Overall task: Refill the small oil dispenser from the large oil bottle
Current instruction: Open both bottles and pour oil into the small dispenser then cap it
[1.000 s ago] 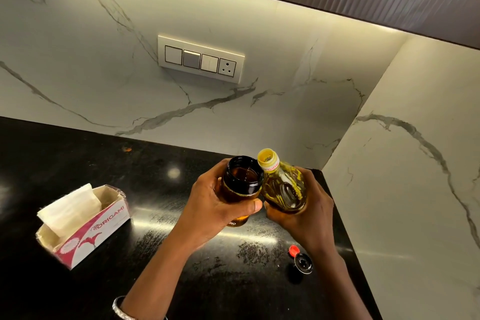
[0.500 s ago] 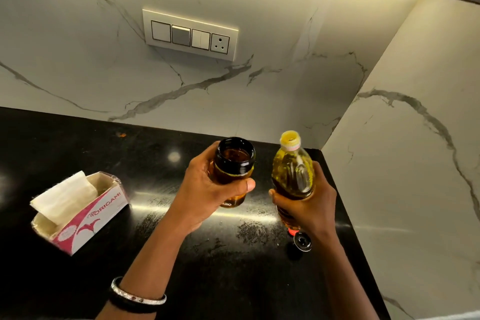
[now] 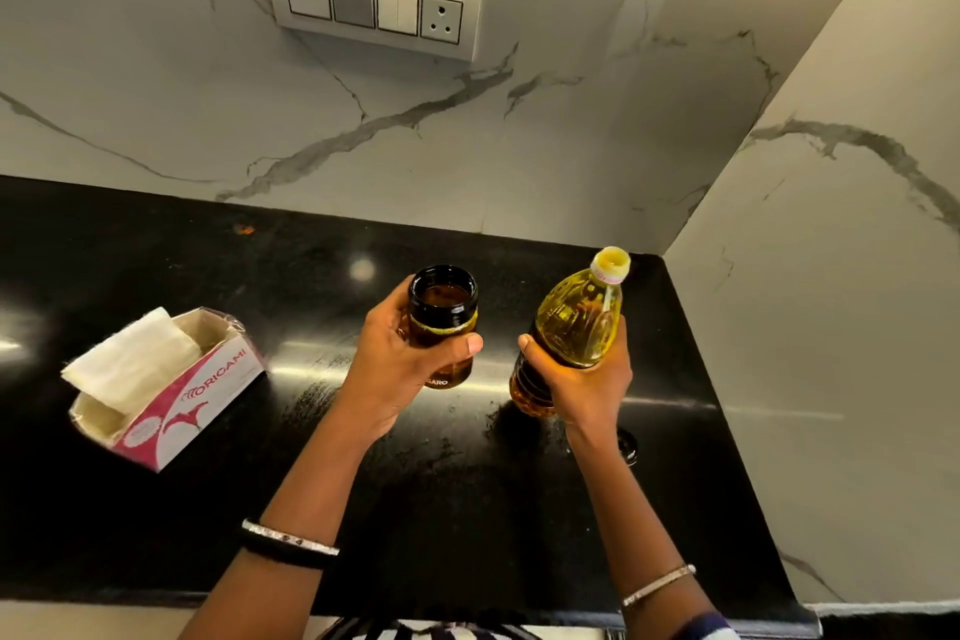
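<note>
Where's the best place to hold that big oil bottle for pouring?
Probably round the body just below the bulging shoulder, from the right, as the right hand does: the oil bottle is uncapped and tilted, so a mid-body wrap steadies it, neck free.

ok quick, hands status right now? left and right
Left hand: closed round the small amber oil dispenser, cap off.
Right hand: closed round the large oil bottle, uncapped.
</note>
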